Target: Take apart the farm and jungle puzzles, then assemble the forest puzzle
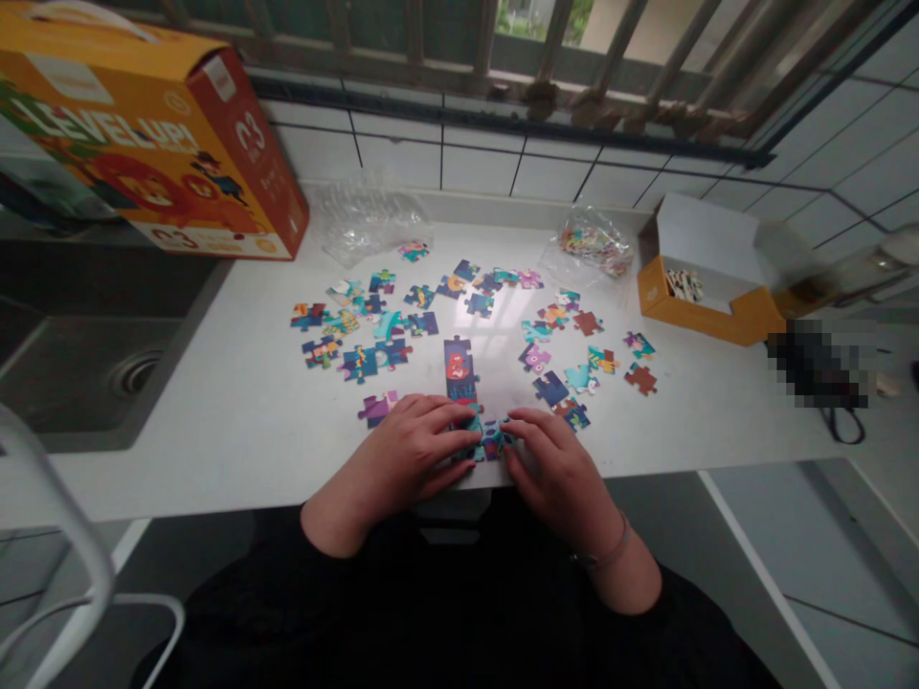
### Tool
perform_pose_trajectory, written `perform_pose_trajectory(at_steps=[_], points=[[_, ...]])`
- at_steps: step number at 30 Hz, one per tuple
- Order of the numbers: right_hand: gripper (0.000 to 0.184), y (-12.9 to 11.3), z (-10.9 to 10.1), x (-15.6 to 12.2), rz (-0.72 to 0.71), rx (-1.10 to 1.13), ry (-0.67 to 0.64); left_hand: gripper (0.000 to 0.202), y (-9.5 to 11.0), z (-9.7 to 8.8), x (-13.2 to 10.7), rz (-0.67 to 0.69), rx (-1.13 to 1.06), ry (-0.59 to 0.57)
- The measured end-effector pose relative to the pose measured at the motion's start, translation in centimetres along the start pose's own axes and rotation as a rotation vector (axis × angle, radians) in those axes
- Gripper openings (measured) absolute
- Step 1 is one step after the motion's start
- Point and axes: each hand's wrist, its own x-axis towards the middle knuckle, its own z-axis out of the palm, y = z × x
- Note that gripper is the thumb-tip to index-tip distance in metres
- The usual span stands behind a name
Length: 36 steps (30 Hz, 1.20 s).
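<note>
A white counter (236, 402) is running below a barred window (437, 53), with a sink (64, 349) sitting in its left end. An orange carton (144, 144) is standing at the back left, and a smaller open box (707, 311) is resting at the back right. Between them, a clear wrapper (366, 220) and a clear bag (593, 244) full of puzzle pieces are lying near the tiled wall (474, 158). At the counter's front, the person's left hand (420, 440) is resting with its fingers spread apart, and the right hand (552, 455) is facing it. A puzzle strip (459, 368) is pointing away from the person, its near end lying under the left fingers. Loose pieces (359, 362) are lying scattered beyond the strip and to both sides. One piece (492, 435) is sitting just right of the strip's near end, the right thumb and fingertips pinching it; fingertips are hiding the edge, so whether the two are interlocking cannot be told.
</note>
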Motion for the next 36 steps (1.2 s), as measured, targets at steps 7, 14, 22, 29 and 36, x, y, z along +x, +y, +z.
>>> perform_pose_trajectory(at_steps=[7, 14, 22, 29, 36], points=[[0.044, 0.4, -0.8, 0.2, 0.022, 0.042, -0.124, 0.024, 0.0, 0.0, 0.1, -0.014, -0.023, -0.017], [0.015, 0.5, -2.1, 1.3, 0.335, 0.207, -0.125, 0.022, 0.0, -0.1, 0.2, -0.006, -0.023, -0.021], [0.037, 1.1, -0.2, 2.9, 0.601, 0.637, -0.148, 0.024, 0.0, -0.1, 0.2, -0.009, -0.024, -0.024], [0.038, 1.2, 0.1, 3.0, 0.613, 0.579, -0.121, 0.023, 0.0, -0.2, 0.2, -0.011, -0.025, -0.023], [0.041, 0.2, -0.3, 2.9, 0.596, 0.409, -0.066, 0.022, -0.1, 0.0, 0.2, -0.014, -0.027, -0.019]])
